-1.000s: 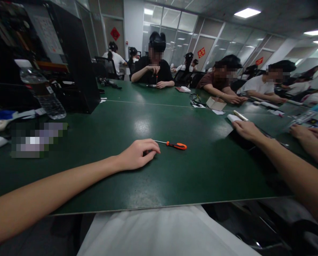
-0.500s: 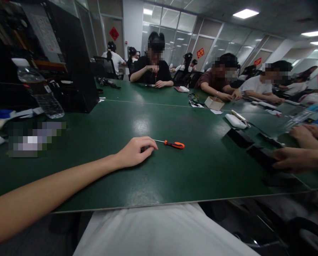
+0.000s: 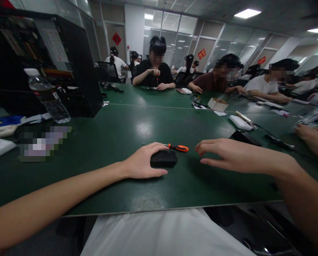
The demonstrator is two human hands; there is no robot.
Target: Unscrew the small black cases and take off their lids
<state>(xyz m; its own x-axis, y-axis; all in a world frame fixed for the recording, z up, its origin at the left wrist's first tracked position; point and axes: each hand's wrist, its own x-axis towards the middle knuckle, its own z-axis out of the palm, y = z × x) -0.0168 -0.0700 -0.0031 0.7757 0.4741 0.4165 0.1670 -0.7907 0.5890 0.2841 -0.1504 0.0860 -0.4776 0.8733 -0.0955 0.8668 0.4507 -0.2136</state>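
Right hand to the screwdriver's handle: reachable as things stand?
Likely yes. The right hand is empty, close to the right end of the orange-and-black handle, with only table showing between. The left hand overlaps the shaft end, and the black box sits nearer the wearer.

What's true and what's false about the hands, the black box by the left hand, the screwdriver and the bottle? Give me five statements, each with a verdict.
1. The black box lies between the thumb and fingers of the left hand. True.
2. The screwdriver has an orange and black handle. True.
3. The right hand is gripping the screwdriver. False: the screwdriver lies on the table, apart from the right hand, which holds nothing visible.
4. The bottle has a white cap. True.
5. The bottle is to the right of both hands. False: it is to their left, in front of the black case.
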